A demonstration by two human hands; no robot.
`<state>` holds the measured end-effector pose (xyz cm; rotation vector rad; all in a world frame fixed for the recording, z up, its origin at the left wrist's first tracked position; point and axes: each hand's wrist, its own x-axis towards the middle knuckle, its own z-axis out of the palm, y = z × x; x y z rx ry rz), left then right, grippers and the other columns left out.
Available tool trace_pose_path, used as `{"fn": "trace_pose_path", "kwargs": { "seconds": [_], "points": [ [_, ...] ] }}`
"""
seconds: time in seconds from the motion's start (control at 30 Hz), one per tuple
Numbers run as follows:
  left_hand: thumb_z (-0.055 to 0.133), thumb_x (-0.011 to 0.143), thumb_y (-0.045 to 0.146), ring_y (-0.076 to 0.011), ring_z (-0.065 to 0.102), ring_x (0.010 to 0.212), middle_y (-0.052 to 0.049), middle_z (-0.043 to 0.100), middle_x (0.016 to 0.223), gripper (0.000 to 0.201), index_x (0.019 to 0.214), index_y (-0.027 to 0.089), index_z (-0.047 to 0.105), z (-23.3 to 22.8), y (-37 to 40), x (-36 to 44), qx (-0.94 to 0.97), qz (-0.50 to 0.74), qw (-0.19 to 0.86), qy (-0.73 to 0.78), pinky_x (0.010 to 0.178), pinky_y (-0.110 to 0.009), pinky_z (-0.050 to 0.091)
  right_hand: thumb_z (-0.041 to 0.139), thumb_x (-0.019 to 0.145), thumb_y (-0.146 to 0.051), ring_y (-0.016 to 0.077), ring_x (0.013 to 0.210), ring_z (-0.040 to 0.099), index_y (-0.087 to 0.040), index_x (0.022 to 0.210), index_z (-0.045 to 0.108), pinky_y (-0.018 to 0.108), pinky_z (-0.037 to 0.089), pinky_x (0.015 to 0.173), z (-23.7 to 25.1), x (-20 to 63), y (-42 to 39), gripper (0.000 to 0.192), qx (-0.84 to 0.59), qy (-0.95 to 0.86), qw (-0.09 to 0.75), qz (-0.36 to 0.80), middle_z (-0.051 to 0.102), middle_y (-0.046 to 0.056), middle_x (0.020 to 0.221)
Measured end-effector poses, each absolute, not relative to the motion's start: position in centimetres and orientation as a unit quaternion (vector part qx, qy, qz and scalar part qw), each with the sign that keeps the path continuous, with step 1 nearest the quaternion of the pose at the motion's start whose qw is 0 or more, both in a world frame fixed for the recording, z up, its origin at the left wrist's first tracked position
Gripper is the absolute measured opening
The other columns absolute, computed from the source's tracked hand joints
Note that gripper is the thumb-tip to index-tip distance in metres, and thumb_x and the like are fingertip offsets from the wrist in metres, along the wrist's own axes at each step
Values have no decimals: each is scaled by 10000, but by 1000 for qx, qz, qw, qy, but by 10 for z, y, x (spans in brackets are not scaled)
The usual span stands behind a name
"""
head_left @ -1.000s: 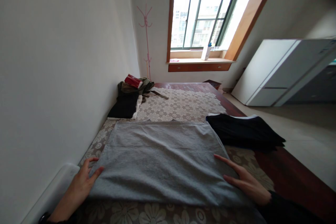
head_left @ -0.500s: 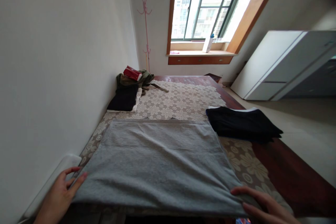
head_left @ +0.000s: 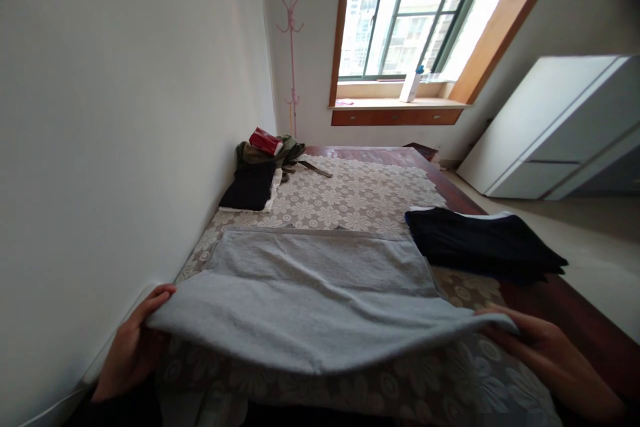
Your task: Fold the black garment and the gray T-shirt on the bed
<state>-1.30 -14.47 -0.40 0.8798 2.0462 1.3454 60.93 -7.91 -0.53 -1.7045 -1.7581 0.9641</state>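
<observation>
We had the grey towel's (head_left: 320, 293) near edge lifted off the bench (head_left: 550, 307), left hand (head_left: 131, 347) and right hand (head_left: 545, 353) pinching its corners; fold unfinished, far half flat.

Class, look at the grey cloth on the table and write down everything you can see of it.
The grey cloth looks like soft terry, plain and unpatterned, with a hemmed band along its far edge. Its far part lies flat on the flower-patterned lace tablecloth; the near edge is lifted off the table and sags in the middle. The left hand pinches the near left corner and the right hand the near right corner. Its far right corner lies close to a folded black garment.
</observation>
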Motion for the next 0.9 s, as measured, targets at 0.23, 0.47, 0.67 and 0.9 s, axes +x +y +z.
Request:
{"fn": "trace_pose_path", "kwargs": {
  "seconds": [0.23, 0.47, 0.67, 0.9],
  "points": [
    [703, 641, 349, -236, 669, 956, -31, 741, 1035, 453, 1079, 235, 730, 20, -95, -2, 276, 621, 417, 603, 669, -264, 563, 634, 740, -783, 338, 944, 655, -234, 928, 716, 407, 566, 796, -9, 599, 8, 586, -624, -601, 375, 330, 726, 86, 946],
    [624, 784, 523, -254, 685, 842, -72, 722, 851, 383, 919, 170, 690, -10, -1, -20, 471, 390, 102, 785, 723, -313, 536, 424, 910, -644, 303, 787, 684, -231, 846, 636, 389, 513, 714, -43, 568, 88, 469, -648, -712, 221, 158, 696, 78, 753],
    [417, 978, 400, -320, 705, 1023, -206, 732, 1100, 369, 1103, 126, 631, -40, 52, -10, 530, 155, 61, 831, 841, -360, 516, 313, 1029, -426, 333, 721, 724, -198, 1093, 635, 404, 496, 644, -69, 544, 88, 400, -683, -729, 34, -12, 744, 174, 877],
    [408, 996, 378, -355, 676, 1111, -234, 679, 1222, 509, 1420, 98, 437, -26, 31, -2, 586, 25, -22, 809, 895, -432, 517, 322, 1019, -339, 292, 756, 708, -164, 1203, 593, 383, 509, 612, -61, 547, 81, 372, -654, -753, 5, -74, 705, 173, 1119]
  ]
}}
